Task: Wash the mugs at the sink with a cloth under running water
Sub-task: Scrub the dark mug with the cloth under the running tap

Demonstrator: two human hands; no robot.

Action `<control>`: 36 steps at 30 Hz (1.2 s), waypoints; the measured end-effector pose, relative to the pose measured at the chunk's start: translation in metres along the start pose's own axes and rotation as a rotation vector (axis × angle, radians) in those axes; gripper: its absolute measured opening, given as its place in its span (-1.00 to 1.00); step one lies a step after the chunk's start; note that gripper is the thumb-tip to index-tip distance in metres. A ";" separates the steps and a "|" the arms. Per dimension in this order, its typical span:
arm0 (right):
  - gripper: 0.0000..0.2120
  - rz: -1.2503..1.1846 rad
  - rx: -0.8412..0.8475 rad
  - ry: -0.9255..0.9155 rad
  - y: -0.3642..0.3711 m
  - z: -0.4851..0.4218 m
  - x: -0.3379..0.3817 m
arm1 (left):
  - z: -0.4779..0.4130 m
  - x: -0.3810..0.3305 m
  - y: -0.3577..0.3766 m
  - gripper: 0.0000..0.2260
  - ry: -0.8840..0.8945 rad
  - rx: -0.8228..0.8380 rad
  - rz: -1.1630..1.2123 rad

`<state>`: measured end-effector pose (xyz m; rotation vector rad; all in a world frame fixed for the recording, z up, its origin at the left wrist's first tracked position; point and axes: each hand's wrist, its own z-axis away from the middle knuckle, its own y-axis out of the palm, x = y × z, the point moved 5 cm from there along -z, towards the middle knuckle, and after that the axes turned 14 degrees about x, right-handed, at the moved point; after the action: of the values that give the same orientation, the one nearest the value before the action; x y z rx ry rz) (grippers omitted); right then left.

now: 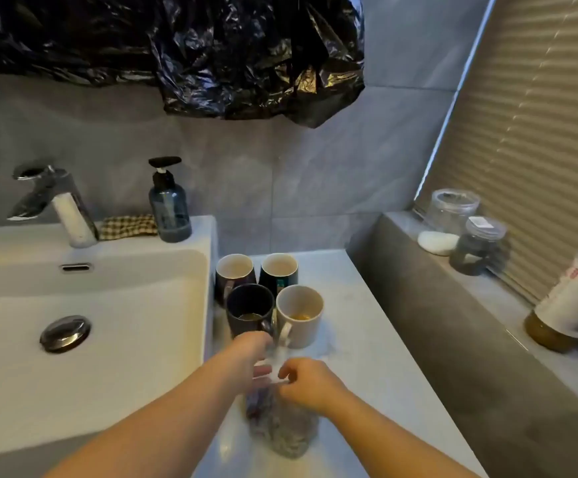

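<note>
Pump bottle [169, 210]: blue-tinted, black head, upright. Above it, crumpled black plastic [184, 53] hung across the grey tiled wall [280, 174]. Far right of the bottle, a pleated blind [539, 132] over a grey ledge [508, 291]. On that ledge, nearest the bottle's level, a clear jar [451, 210]. Just in front of it a white lump [437, 242] and a dark jar [479, 248], side by side. Further forward, a white-labelled flask [570, 305], tilted, brown at the base. Below and right of the bottle, a pale bench [367, 374], with a clear bag [280, 432] of blurred dark contents at its near end.
</note>
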<state>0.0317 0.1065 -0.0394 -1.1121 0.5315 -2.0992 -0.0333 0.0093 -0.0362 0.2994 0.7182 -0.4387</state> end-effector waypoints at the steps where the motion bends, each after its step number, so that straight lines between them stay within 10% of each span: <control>1: -0.60 0.036 0.058 -0.005 0.003 -0.002 -0.001 | -0.003 0.001 0.002 -0.82 -0.005 0.025 0.070; 6: -0.57 0.426 0.097 0.009 0.012 -0.002 -0.014 | -0.018 0.002 0.006 -0.73 -0.018 0.097 0.222; 15: -0.78 0.389 -0.048 0.108 0.002 0.009 -0.035 | -0.013 0.003 0.002 -0.66 0.060 -0.046 0.209; 36: -0.90 -0.367 -0.447 -0.272 -0.048 0.055 0.106 | 0.128 -0.066 -0.090 -0.66 0.308 0.151 0.032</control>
<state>0.0178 0.0592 0.0796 -1.8391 0.7280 -2.1324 -0.0489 -0.1027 0.0906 0.5277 0.9815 -0.4217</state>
